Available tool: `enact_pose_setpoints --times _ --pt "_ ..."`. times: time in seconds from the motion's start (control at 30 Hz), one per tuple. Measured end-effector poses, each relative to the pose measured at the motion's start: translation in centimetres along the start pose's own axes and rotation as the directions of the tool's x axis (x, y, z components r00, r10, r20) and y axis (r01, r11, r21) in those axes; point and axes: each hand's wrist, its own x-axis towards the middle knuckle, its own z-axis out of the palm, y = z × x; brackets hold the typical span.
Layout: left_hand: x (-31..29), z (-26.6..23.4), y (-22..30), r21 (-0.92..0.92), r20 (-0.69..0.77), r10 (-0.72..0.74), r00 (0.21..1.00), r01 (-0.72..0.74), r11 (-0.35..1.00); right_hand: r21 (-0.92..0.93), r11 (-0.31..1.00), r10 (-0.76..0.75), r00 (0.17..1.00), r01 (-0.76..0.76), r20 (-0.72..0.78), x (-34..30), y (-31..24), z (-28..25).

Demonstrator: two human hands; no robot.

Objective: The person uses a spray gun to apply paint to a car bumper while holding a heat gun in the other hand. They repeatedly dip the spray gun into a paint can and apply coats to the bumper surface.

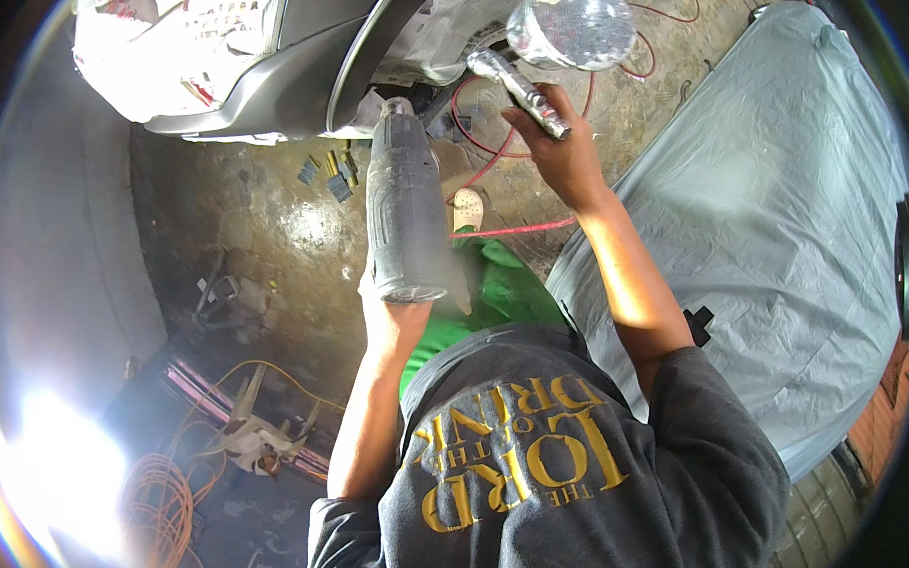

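Note:
My left hand (391, 321) grips a dark grey power tool (404, 211) from below; most of the fingers are hidden behind its thick barrel. The tool's narrow metal nose points away from me, toward the wheel arch (366, 57) of a car. Out to the right, my right hand (568, 158) is closed around a shiny silver tube-shaped tool (523, 89). Its rounded head reaches toward the opening under the car body, just left of a round, silver foil-like piece (572, 25). Whether either tool touches the car cannot be made out.
A red hose (513, 229) loops across the concrete floor. Small dark blocks (338, 185) lie under the car's edge. On the right stands a large shape under a grey cover (753, 223). Coiled orange cable (157, 505) and a bright lamp (61, 478) are at the lower left.

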Motion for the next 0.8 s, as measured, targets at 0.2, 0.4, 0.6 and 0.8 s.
enact_pose_setpoints --times 0.2,0.4,0.6,0.8 --pt "0.9 1.4 1.7 -0.128 0.017 0.008 1.000 -0.005 0.992 0.093 0.995 0.039 0.998 -0.043 0.050 0.1 0.2 -2.1" --pt "1.7 2.0 3.3 -0.067 -0.024 0.080 0.997 -0.081 0.994 0.052 0.996 0.061 0.975 -0.074 0.212 1.5 -0.7 -2.7" --pt "2.5 2.2 3.8 -0.046 -0.021 0.086 0.996 -0.087 0.995 0.002 0.999 -0.034 0.995 0.034 0.093 4.0 -0.5 -4.1" --pt "3.2 2.3 4.8 -0.012 -0.017 0.167 0.986 -0.167 0.986 0.053 0.993 0.103 0.994 -0.101 -0.028 6.3 -1.2 -7.3"
